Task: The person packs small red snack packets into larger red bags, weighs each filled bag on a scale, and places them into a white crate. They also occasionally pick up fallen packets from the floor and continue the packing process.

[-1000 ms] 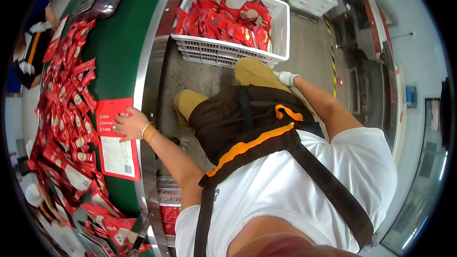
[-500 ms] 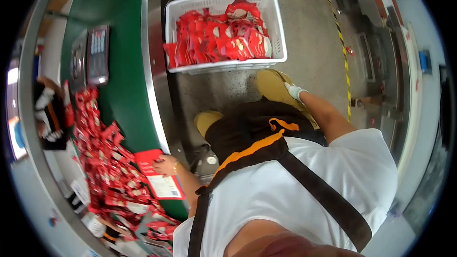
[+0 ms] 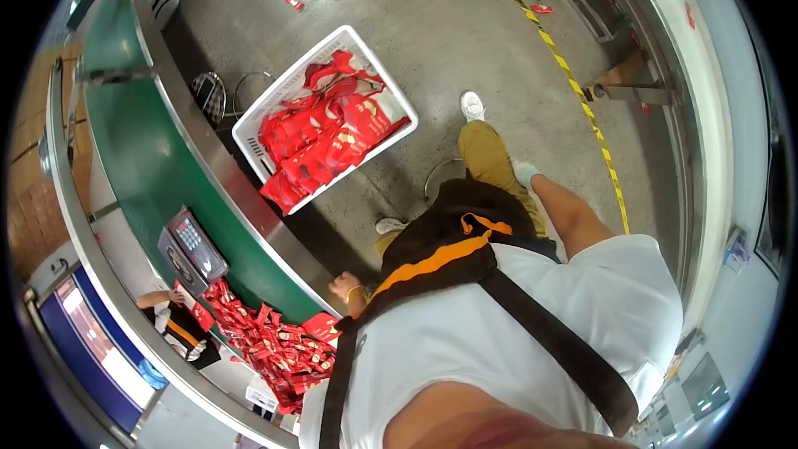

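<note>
My left hand (image 3: 345,285), bare with a band at its wrist, is at the metal edge of the green work table (image 3: 199,158). Its fingers look loosely curled, and nothing shows in them. Just beyond it lies a flat red pouch (image 3: 321,326), apart from the hand. A heap of small red packets (image 3: 270,353) spreads over the table beside that pouch. My right hand (image 3: 525,173), in a pale glove, hangs by my right leg; its fingers are too foreshortened to read.
Ahead on the floor stands a white plastic crate (image 3: 386,87) filled with red pouches (image 3: 332,133). A scale (image 3: 193,251) sits on the table. Across it, a co-worker's arm (image 3: 154,298) reaches toward a red pouch (image 3: 195,306). Yellow-black tape (image 3: 573,79) runs along the floor.
My left hand has come off the red pouch to the table edge. My view has turned, so crate and table appear rotated. My right foot has stepped forward.
</note>
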Tool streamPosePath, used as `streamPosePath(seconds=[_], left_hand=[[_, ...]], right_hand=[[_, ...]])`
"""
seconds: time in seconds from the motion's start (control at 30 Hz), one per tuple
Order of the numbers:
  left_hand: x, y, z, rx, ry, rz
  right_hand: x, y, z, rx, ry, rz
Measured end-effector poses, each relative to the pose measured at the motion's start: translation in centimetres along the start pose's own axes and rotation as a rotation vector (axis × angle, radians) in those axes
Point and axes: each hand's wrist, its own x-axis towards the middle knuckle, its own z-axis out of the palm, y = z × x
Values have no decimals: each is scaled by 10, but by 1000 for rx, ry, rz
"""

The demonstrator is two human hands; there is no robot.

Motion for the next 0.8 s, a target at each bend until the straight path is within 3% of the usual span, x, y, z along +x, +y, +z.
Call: streamPosePath(seconds=[0.03, 0.1, 0.2, 0.23, 0.27, 0.3, 0.37, 0.5, 0.6, 0.7, 0.8], left_hand=[[-11, 25, -12, 135, -5, 255], [-25, 76, -37, -1, -116, 385], [-49, 145, -73, -379, -259, 256], [-67, 167, -99, -568, -249, 98], [-57, 178, -96, -490, -262, 153], [-60, 191, -113, -502, -268, 147], [-64, 206, -137, -536, -277, 102], [-69, 230, -170, -563, -334, 40], [-64, 252, -188, -615, -397, 5], [-54, 285, -200, -715, -435, -8], [-33, 319, -220, -807, -446, -27]], right_hand=[[-4, 1, -18, 56, -3, 51], [43, 14, -27, -56, 13, -19], [53, 9, -93, -205, -13, -167], [51, 2, -112, -203, -66, -244], [58, 4, -128, -337, 87, -463], [74, 7, -143, -372, 72, -490], [100, 2, -172, -152, 83, -444], [96, -38, -225, -279, 123, -445], [89, -68, -242, -108, 149, -425], [85, -110, -259, -5, -27, -335], [83, -172, -277, -163, -85, -277]])
